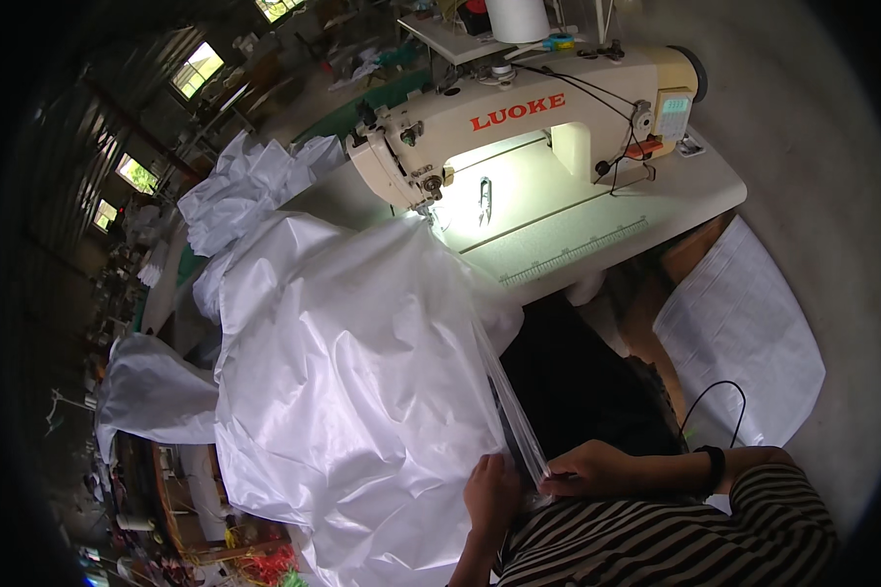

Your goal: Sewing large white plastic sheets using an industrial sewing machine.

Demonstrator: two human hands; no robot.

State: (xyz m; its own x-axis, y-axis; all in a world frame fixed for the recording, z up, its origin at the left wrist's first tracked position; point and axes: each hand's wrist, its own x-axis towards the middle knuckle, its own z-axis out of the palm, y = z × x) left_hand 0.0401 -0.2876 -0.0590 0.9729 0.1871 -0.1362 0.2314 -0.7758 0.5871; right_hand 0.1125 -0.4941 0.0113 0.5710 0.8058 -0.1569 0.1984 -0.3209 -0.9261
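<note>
A large sheet of shiny white fabric (352, 362) drapes from the sewing machine (519, 108) down toward my lap. Its upper right corner lies under the machine's needle area. My left hand (492, 492) grips the lower right edge of the sheet, fingers curled on it. Just right of it, my right hand (592, 472) pinches a thin translucent strip (515, 406), which runs taut along the sheet's right edge up toward the machine. The fingertips of both hands are partly hidden.
Small thread snips (486, 201) lie on the lit machine table (578, 245). Bunched white fabric (255, 181) sits at the far left. Another white sheet (749, 342) hangs at the right, near a thin black cable (739, 396). A white thread cone (519, 20) stands behind the machine.
</note>
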